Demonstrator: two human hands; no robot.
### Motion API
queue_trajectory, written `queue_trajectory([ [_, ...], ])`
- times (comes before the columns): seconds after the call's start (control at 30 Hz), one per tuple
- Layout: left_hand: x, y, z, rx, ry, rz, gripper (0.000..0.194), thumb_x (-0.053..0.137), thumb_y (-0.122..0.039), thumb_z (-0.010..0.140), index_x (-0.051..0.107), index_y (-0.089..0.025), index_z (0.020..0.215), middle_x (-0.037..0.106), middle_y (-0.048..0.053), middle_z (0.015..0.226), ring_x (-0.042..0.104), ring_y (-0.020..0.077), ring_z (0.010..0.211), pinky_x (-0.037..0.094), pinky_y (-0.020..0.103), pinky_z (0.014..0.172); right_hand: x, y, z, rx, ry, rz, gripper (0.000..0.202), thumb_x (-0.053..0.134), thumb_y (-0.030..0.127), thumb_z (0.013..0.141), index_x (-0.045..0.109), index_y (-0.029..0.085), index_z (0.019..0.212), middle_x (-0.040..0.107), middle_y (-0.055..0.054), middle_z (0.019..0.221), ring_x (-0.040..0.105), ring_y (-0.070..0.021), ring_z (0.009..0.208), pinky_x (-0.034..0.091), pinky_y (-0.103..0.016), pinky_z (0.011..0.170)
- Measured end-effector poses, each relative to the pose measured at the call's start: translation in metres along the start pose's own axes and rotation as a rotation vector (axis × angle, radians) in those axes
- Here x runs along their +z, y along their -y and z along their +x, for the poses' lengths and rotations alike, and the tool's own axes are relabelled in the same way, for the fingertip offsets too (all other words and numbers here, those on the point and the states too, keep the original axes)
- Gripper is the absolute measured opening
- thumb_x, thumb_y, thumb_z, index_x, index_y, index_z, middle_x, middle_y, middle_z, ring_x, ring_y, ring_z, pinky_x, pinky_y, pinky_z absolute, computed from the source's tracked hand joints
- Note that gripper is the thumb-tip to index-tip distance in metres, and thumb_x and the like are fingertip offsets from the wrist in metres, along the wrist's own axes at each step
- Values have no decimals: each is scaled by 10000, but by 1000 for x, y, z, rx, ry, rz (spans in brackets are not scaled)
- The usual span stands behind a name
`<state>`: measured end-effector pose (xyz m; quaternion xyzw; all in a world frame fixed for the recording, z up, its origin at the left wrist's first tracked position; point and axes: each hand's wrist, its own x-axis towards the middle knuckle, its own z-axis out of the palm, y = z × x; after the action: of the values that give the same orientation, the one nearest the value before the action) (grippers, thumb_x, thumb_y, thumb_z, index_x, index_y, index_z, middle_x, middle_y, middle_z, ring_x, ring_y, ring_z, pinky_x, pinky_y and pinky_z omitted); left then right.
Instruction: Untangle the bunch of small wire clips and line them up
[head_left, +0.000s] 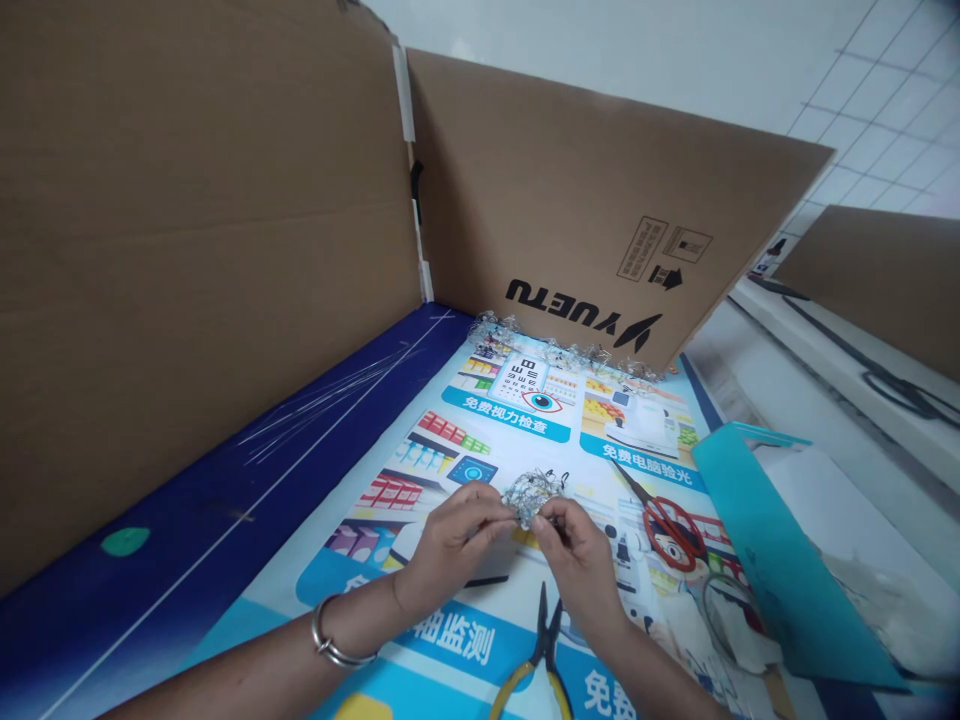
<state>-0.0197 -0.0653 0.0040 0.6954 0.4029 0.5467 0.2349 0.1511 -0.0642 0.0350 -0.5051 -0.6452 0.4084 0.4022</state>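
Between both hands is a small bunch of twisted wire [534, 493], silvery with tiny clear and dark bits. My left hand [469, 532] pinches its left lower side with thumb and forefinger. On the opposite side, the fingertips of my right hand [577, 555] are closed on the same bunch. Pliers [541, 645] with yellow handles lie just below my right hand, jaws pointing away from me. Scissors [671, 530] with red handles rest to the right of the hands. Fine details of the wire are too small to make out.
Cardboard walls [600, 200] stand at the back and left. More wire pieces [570, 355] line the back wall's foot. Straight thin wires [322, 400] lie on the blue strip at left. A turquoise folder-like sheet [787, 560] and a wire coil [731, 610] are at right.
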Motion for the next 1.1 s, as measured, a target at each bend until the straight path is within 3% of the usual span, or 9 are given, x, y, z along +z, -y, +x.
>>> queue_trajectory([
  [0.57, -1, -14, -7, 280, 119, 162, 225, 501, -30, 784, 593, -186, 917, 675, 65, 870, 620, 161, 803, 492, 288, 695, 0, -12, 2, 116, -12, 271, 154, 539, 344, 813, 516, 193, 832, 438, 42, 634, 405, -97, 557, 351, -211, 531],
  [0.77, -1, -14, -12, 304, 162, 172, 228, 517, -25, 775, 576, -185, 926, 677, 57, 920, 618, 153, 843, 473, 281, 731, 3, -16, 4, 164, 36, 421, 182, 529, 368, 819, 499, 197, 869, 437, 50, 604, 413, -97, 529, 354, -218, 524],
  [1.1, 0, -17, -6, 301, 131, 169, 249, 481, -20, 789, 576, -177, 958, 663, 53, 906, 591, 164, 879, 460, 331, 785, 2, -19, 3, 150, 71, 454, 191, 530, 351, 831, 517, 201, 949, 471, 30, 661, 439, -110, 593, 372, -240, 579],
])
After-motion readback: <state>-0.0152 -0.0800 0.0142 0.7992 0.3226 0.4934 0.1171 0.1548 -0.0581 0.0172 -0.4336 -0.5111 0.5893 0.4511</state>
